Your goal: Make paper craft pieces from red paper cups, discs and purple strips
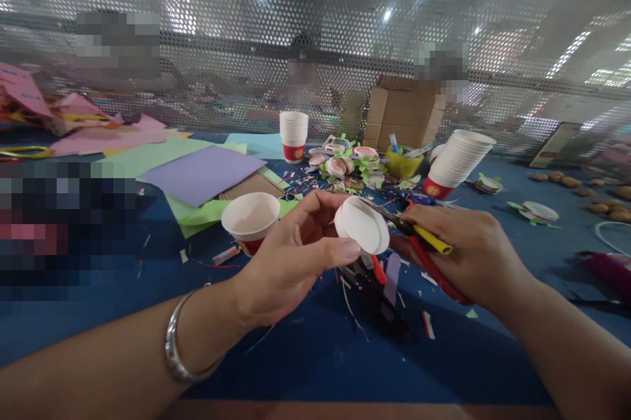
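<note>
Between the thumb and fingers of my left hand (290, 252) is a white paper cup bottom (362, 226), a short round piece with a low rim. My right hand (458, 249) grips a pair of scissors (428, 262) with red and yellow handles. Their blades lie along the upper right edge of the cup bottom; whether they are cutting into it I cannot tell. Just left of my left hand stands a white and red paper cup (251, 216). A dark tool with a red part (377, 302) lies on the table below my hands, its kind unclear.
Stacked paper cups (294, 137) stand at the back, and another leaning stack (456, 160) is at the right. Small paper turtles (340, 163) are heaped between them, near a cardboard box (401, 111). Coloured paper sheets (202, 173) spread left. Scraps litter the blue table (315, 367).
</note>
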### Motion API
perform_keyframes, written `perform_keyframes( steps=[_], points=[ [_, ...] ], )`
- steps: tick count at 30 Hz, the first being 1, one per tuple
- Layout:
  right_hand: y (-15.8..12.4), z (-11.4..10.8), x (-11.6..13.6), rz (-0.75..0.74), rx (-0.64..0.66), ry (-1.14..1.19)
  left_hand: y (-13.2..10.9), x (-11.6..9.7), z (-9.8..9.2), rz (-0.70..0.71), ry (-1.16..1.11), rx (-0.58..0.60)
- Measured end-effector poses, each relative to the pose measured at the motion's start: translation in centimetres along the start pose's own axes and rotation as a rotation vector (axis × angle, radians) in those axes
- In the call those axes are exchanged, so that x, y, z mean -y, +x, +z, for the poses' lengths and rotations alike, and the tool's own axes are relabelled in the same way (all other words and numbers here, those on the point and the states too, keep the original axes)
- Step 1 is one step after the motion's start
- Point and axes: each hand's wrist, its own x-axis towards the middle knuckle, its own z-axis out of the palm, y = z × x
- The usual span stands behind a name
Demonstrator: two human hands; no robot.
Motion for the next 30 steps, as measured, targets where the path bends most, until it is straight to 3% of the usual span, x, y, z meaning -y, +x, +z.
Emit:
perform_keyframes(
  steps=[8, 22, 30],
  points=[
    [0.14, -0.16, 0.16, -0.033, 0.01, 0.026, -0.05, 0.05, 0.29, -0.074, -0.037, 0.005],
    [0.09, -0.53, 0.16, -0.076, -0.036, -0.083, -0.18, -0.17, 0.26, -0.089, -0.036, -0.017],
    [0.09, -0.43, 0.15, -0.065, -0.035, -0.055, -0.05, -0.36, 0.04, -0.084, -0.055, 0.03]
  ],
)
